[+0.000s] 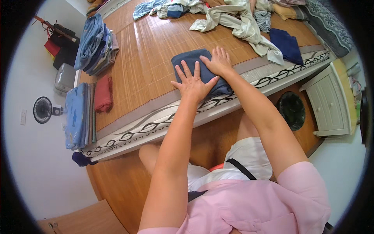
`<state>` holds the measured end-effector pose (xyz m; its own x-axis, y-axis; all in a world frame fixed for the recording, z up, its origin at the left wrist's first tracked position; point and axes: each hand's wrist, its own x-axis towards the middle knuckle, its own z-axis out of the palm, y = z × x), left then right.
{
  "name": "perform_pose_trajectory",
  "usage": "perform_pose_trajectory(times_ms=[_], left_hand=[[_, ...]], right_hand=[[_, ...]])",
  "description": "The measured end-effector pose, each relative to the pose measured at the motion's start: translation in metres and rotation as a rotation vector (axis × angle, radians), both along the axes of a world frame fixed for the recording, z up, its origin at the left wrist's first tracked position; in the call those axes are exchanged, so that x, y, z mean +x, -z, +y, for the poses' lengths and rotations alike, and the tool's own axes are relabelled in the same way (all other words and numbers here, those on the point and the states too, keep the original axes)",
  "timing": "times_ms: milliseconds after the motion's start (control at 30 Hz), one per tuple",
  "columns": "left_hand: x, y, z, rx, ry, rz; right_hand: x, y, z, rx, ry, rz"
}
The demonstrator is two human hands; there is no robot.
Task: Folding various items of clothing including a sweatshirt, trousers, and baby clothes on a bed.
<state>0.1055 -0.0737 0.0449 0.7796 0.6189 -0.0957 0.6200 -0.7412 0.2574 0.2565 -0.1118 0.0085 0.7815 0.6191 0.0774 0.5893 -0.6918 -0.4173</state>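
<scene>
A folded dark blue-grey garment (213, 86) lies near the front edge of the bed, on a brown bamboo mat (152, 58). My left hand (193, 84) rests flat on its left part, fingers spread. On the far right side, my right hand (218, 61) touches the garment with its fingers stretched out past the edge. Neither hand grips the cloth. Part of the garment is hidden under my hands and wrists.
Stacks of folded blue clothes (90, 48) and a red folded cloth (103, 93) stand at the left. Loose pale clothes (237, 23) and a navy folded piece (286, 45) lie at the far right. A black bin (291, 111) stands beside a white cabinet (329, 103).
</scene>
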Motion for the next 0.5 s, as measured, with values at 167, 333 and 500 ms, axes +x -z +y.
perform_pose_trajectory(times_ms=[167,333,500], left_hand=[[-0.013,-0.007,0.0,-0.008,0.035,-0.022],[-0.047,0.017,0.032,-0.546,-0.286,-0.802],[-0.091,0.007,0.052,-1.306,-0.389,-0.764]], right_hand=[[-0.02,-0.014,-0.039,-0.124,-0.027,0.237],[-0.048,-0.024,-0.036,0.074,-0.068,0.378],[-0.077,-0.028,-0.038,0.567,-0.168,0.932]])
